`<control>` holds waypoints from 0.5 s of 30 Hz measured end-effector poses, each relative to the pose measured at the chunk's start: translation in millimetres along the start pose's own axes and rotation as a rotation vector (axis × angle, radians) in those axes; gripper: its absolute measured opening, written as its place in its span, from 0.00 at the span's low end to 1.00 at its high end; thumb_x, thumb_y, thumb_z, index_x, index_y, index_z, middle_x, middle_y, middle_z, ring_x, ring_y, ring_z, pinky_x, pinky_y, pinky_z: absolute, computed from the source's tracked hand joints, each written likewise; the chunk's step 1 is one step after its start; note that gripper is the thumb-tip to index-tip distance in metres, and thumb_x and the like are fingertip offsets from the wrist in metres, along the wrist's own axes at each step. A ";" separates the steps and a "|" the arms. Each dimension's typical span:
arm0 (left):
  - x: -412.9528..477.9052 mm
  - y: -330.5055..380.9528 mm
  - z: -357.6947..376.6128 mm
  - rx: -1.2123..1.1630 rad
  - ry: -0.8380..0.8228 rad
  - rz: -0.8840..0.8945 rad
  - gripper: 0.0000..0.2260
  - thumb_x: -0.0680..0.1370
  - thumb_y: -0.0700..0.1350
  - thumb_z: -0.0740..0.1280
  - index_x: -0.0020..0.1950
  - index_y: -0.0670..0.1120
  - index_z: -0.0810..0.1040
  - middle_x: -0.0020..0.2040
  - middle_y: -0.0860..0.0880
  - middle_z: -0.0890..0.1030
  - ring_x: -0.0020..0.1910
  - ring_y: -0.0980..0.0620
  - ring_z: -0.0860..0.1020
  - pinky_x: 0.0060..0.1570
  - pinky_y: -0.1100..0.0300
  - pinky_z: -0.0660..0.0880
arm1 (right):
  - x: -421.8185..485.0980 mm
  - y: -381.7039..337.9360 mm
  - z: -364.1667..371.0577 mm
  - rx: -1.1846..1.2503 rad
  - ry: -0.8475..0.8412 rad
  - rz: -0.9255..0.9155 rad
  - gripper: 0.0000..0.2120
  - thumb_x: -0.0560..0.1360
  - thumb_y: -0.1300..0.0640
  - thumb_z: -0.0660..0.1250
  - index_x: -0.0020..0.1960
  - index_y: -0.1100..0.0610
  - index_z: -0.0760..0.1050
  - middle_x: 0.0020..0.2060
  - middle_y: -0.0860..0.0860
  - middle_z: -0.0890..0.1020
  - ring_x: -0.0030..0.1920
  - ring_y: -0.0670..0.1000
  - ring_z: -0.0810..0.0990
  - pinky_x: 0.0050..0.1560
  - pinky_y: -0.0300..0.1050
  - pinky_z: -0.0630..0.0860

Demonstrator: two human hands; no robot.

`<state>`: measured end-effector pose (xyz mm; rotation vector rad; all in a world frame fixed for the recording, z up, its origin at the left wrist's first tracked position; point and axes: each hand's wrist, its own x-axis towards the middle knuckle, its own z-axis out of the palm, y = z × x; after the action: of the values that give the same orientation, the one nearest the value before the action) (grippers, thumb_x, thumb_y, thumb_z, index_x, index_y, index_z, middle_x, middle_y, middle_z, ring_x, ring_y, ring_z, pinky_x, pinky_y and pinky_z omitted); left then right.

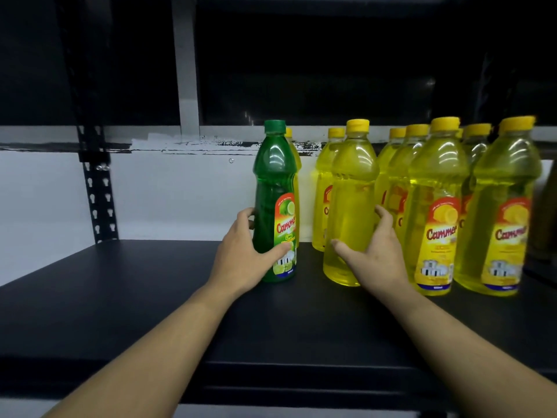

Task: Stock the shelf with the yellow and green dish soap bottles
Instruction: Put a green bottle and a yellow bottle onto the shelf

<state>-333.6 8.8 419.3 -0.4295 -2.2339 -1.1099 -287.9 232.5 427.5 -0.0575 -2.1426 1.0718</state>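
A green dish soap bottle (pixel 272 188) with a green cap stands upright on the black shelf (pixel 120 297). My left hand (pixel 244 254) grips its lower half, thumb across the label. Just to its right stands a yellow dish soap bottle (pixel 351 191) with its label turned away. My right hand (pixel 376 254) holds its lower body, fingers behind it and thumb in front. Several more yellow bottles (pixel 437 206) stand in rows at the right, and one is partly hidden behind the green bottle.
A perforated black upright post (pixel 96 182) rises at the shelf's back left against a white wall (pixel 180 194). A grey vertical bar (pixel 187 70) and dark space lie above. The shelf's front edge (pixel 271 369) runs across below my forearms.
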 end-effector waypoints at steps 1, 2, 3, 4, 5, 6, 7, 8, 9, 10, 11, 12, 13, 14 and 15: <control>-0.2 0.3 -0.1 -0.001 -0.002 -0.004 0.37 0.70 0.59 0.76 0.73 0.54 0.61 0.67 0.53 0.74 0.60 0.52 0.77 0.57 0.50 0.79 | 0.3 0.5 -1.0 -0.024 0.001 0.007 0.51 0.68 0.45 0.77 0.79 0.53 0.49 0.74 0.55 0.63 0.73 0.56 0.64 0.70 0.51 0.65; -0.6 0.6 -0.6 -0.001 -0.002 -0.007 0.38 0.70 0.59 0.76 0.73 0.54 0.61 0.67 0.53 0.74 0.60 0.52 0.77 0.57 0.50 0.79 | 0.3 0.6 -1.8 -0.055 -0.014 0.016 0.52 0.68 0.42 0.77 0.80 0.53 0.48 0.74 0.55 0.62 0.74 0.56 0.62 0.71 0.51 0.64; -0.7 0.6 -1.0 -0.003 -0.004 -0.010 0.38 0.70 0.59 0.76 0.73 0.54 0.61 0.67 0.53 0.74 0.60 0.52 0.77 0.57 0.49 0.79 | -0.4 0.5 -2.5 -0.088 -0.040 0.021 0.52 0.68 0.40 0.76 0.80 0.53 0.48 0.74 0.55 0.61 0.74 0.56 0.62 0.71 0.51 0.64; -0.9 0.6 -1.4 -0.006 -0.005 -0.010 0.38 0.70 0.59 0.76 0.73 0.54 0.61 0.67 0.53 0.74 0.60 0.52 0.77 0.57 0.49 0.79 | -1.0 0.3 -3.4 -0.108 -0.067 0.020 0.51 0.69 0.39 0.74 0.80 0.52 0.47 0.73 0.55 0.60 0.74 0.56 0.62 0.71 0.52 0.64; -1.2 0.7 -1.7 -0.010 -0.008 -0.008 0.37 0.70 0.59 0.76 0.74 0.54 0.61 0.67 0.53 0.74 0.60 0.52 0.77 0.57 0.49 0.79 | -1.5 0.7 -4.5 -0.106 -0.089 0.013 0.49 0.71 0.40 0.72 0.80 0.52 0.47 0.73 0.54 0.60 0.73 0.56 0.62 0.70 0.52 0.64; -1.3 0.9 -1.9 -0.013 -0.012 -0.004 0.37 0.71 0.59 0.76 0.74 0.54 0.61 0.68 0.53 0.74 0.61 0.52 0.77 0.57 0.49 0.79 | -2.0 0.3 -5.9 -0.080 -0.108 0.004 0.45 0.73 0.42 0.70 0.80 0.52 0.48 0.73 0.53 0.60 0.73 0.55 0.62 0.69 0.51 0.65; -1.4 1.3 -2.0 -0.016 -0.017 0.001 0.37 0.71 0.59 0.76 0.74 0.53 0.61 0.68 0.53 0.74 0.61 0.52 0.77 0.57 0.49 0.79 | -2.4 0.1 -7.5 -0.039 -0.124 -0.001 0.41 0.76 0.45 0.68 0.80 0.52 0.49 0.73 0.51 0.60 0.73 0.54 0.62 0.68 0.50 0.65; -1.7 1.9 -1.9 -0.020 -0.024 0.005 0.37 0.72 0.58 0.75 0.75 0.53 0.61 0.69 0.53 0.74 0.62 0.52 0.77 0.57 0.48 0.79 | -2.6 -0.3 -9.2 0.005 -0.138 -0.001 0.38 0.77 0.47 0.66 0.80 0.52 0.50 0.73 0.50 0.61 0.72 0.53 0.62 0.66 0.48 0.64; -2.0 2.5 -1.6 -0.025 -0.033 0.009 0.37 0.72 0.58 0.75 0.75 0.53 0.60 0.69 0.53 0.74 0.62 0.51 0.77 0.58 0.48 0.78 | -2.5 -0.8 -10.9 0.047 -0.146 0.001 0.36 0.78 0.49 0.64 0.80 0.52 0.51 0.74 0.49 0.61 0.72 0.51 0.62 0.65 0.47 0.63; -2.4 3.1 -1.3 -0.033 -0.043 0.012 0.36 0.73 0.57 0.75 0.76 0.53 0.60 0.69 0.53 0.74 0.62 0.51 0.77 0.58 0.48 0.78 | -2.4 -1.2 -12.3 0.082 -0.151 0.005 0.35 0.78 0.51 0.63 0.80 0.51 0.51 0.74 0.50 0.62 0.72 0.51 0.62 0.66 0.46 0.63; -2.7 3.6 -0.8 -0.041 -0.052 0.014 0.36 0.74 0.56 0.74 0.76 0.53 0.59 0.69 0.53 0.74 0.62 0.51 0.77 0.58 0.49 0.78 | -2.1 -1.6 -13.2 0.111 -0.158 0.012 0.34 0.79 0.52 0.62 0.80 0.51 0.51 0.75 0.50 0.64 0.72 0.51 0.63 0.67 0.48 0.63; -3.1 3.7 -0.5 -0.047 -0.058 0.015 0.36 0.74 0.55 0.74 0.77 0.53 0.58 0.70 0.53 0.74 0.62 0.51 0.76 0.58 0.50 0.78 | -2.3 -2.0 -13.5 0.130 -0.169 0.023 0.34 0.79 0.52 0.61 0.80 0.50 0.50 0.74 0.51 0.65 0.72 0.52 0.65 0.67 0.49 0.63; -3.3 3.7 -0.4 -0.051 -0.062 0.014 0.37 0.75 0.55 0.74 0.78 0.54 0.57 0.70 0.53 0.73 0.63 0.51 0.76 0.58 0.50 0.78 | -3.0 -2.3 -13.2 0.136 -0.183 0.035 0.34 0.80 0.52 0.61 0.80 0.50 0.49 0.74 0.51 0.66 0.71 0.53 0.65 0.67 0.49 0.64; -3.3 3.7 -0.5 -0.056 -0.064 0.011 0.38 0.75 0.55 0.73 0.78 0.54 0.55 0.71 0.53 0.72 0.63 0.51 0.76 0.58 0.51 0.77 | -3.8 -2.5 -12.4 0.128 -0.191 0.032 0.34 0.80 0.52 0.61 0.81 0.50 0.48 0.74 0.51 0.66 0.72 0.53 0.66 0.68 0.48 0.63; -3.0 3.3 -0.5 -0.063 -0.064 0.007 0.39 0.75 0.55 0.74 0.79 0.55 0.54 0.72 0.53 0.72 0.64 0.51 0.76 0.58 0.51 0.78 | -4.4 -2.1 -10.9 0.108 -0.191 0.010 0.34 0.80 0.51 0.61 0.81 0.50 0.47 0.75 0.51 0.66 0.72 0.53 0.65 0.68 0.47 0.63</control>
<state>-329.4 10.3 419.6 -0.5059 -2.2557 -1.1805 -277.3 237.1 430.6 0.0878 -2.2498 1.2404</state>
